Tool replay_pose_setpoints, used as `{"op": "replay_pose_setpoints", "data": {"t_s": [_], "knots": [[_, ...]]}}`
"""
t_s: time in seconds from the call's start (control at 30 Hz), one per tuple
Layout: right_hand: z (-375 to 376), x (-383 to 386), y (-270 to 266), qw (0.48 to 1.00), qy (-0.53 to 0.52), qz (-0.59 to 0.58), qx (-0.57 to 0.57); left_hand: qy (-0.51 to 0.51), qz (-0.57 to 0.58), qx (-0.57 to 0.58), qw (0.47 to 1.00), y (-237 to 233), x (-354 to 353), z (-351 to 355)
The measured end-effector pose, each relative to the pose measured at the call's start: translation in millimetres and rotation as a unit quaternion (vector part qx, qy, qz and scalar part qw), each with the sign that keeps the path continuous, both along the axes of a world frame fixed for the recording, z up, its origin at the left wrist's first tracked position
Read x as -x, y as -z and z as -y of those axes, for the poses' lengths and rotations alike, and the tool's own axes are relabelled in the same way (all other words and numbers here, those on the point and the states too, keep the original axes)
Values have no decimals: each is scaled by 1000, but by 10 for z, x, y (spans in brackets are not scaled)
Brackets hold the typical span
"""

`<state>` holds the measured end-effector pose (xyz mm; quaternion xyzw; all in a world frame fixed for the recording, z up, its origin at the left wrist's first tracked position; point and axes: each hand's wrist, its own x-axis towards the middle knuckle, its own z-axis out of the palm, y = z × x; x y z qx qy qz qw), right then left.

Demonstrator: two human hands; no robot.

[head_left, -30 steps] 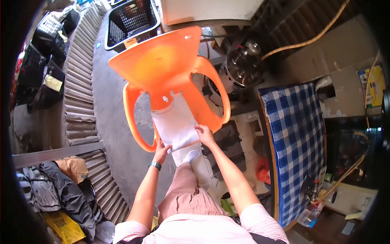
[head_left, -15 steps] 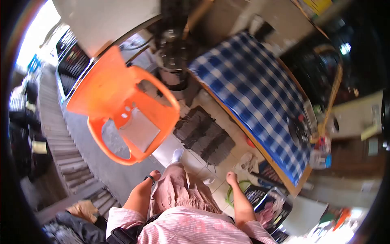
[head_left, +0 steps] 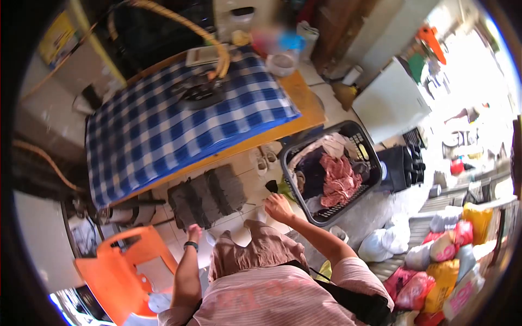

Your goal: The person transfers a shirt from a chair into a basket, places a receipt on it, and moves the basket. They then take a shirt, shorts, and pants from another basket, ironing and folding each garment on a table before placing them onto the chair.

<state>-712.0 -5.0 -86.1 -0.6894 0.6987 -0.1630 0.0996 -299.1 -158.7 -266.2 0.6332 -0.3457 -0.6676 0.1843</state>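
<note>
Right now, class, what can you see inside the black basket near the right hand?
Inside the black basket lies a crumpled reddish-pink cloth, with a paler cloth towards the far side and dark cloth beside it. Whatever lies beneath them is covered.

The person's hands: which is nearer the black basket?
The right hand, beside the basket; the left hand, with a dark band at its wrist, is farther off.
</note>
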Motion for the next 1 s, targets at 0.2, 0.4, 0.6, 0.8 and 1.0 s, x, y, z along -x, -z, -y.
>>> {"op": "replay_pose_setpoints", "data": {"t_s": [0.2, 0.4, 0.6, 0.8, 1.0], "knots": [[-485, 1304, 377, 893, 446, -49, -34, 365, 17, 66, 929, -933, 1724, -351], [-1287, 2381, 1139, 818, 488, -24, -304, 540, 62, 97, 834, -1114, 1817, -295], [-856, 1990, 112, 552, 444, 704, -49, 586, 159, 120, 786, -1335, 1956, -54], [8, 867, -727, 402, 120, 894, -155, 566, -198, 235, 765, -1795, 3091, -379], [862, 145, -2280, 852, -218, 475, -14, 250, -387, 58, 885, -2670, 2971, 278]]}}
